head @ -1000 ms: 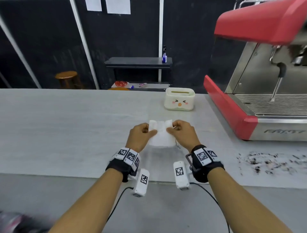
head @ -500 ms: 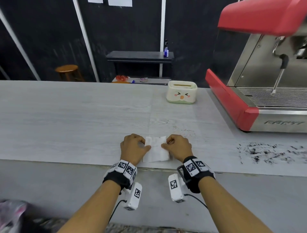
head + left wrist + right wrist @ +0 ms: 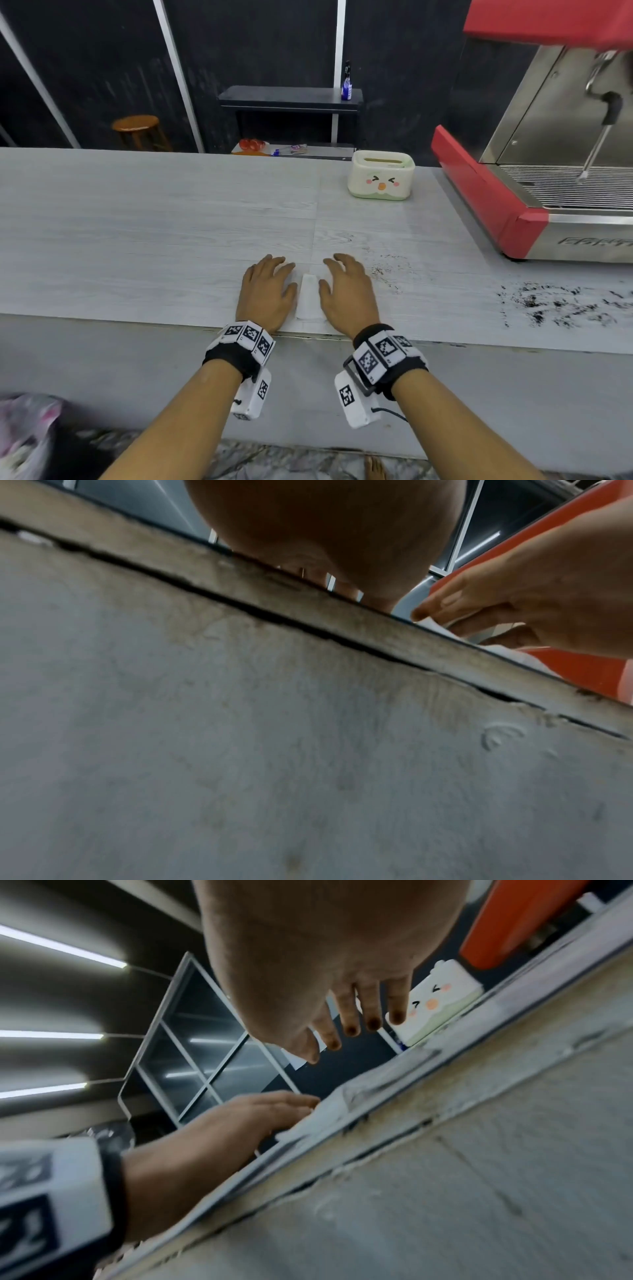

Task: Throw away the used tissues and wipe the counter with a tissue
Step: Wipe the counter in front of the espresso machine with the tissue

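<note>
Tissue (image 3: 308,298), folded narrow, lies at the counter (image 3: 137,240) near edge, long axis pointing away, between left hand (image 3: 265,294) and right hand (image 3: 346,294); both sets of fingers spread flat, gripping nothing.

One tissue (image 3: 309,301), two hands, one tissue box (image 3: 380,176)

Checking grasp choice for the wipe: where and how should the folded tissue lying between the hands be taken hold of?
The folded tissue lies flat on the counter near its front edge, between the open left hand and right hand. Probably best to come from above with the right hand, nearer the coffee grounds, pinching its long side edges, since a flat sheet offers no raised part.
</note>
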`<state>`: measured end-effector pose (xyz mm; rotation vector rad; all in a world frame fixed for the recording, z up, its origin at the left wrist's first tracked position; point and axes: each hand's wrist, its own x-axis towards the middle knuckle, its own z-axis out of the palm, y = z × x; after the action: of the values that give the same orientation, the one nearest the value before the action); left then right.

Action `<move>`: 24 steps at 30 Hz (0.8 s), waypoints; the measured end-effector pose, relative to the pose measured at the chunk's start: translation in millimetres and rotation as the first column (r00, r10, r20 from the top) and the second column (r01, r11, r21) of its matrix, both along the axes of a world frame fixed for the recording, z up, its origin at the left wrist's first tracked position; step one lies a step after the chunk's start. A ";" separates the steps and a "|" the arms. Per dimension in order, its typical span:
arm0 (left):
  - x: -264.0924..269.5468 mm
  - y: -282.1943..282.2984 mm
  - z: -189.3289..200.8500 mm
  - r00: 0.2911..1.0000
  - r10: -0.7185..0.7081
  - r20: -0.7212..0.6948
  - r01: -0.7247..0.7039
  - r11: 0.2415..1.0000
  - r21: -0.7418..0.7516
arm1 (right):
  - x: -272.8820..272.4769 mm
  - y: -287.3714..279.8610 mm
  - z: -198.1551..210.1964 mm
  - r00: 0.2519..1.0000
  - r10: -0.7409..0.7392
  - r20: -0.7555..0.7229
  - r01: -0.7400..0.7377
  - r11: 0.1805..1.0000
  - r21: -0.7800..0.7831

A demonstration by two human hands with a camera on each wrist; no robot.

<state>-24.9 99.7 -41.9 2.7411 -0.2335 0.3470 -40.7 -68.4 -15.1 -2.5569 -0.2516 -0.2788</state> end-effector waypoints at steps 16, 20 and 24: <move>-0.2 4.4 -13.3 0.989 -0.055 -0.135 0.063 0.997 0.052 | -5.3 23.4 -46.2 0.983 0.077 -0.167 -0.128 0.937 -0.325; -0.4 4.1 -12.8 0.988 -0.052 -0.147 0.061 0.997 0.053 | -3.9 14.4 -44.6 0.979 0.089 -0.183 -0.146 0.933 -0.329; 0.5 4.6 -14.2 0.987 -0.053 -0.151 0.060 0.997 0.045 | -5.0 -3.7 -43.2 0.977 0.083 -0.196 -0.147 0.927 -0.344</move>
<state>-24.4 104.3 -56.1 2.7860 -0.2822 0.1212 -45.6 -72.1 -58.3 -2.8896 -0.4163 0.0489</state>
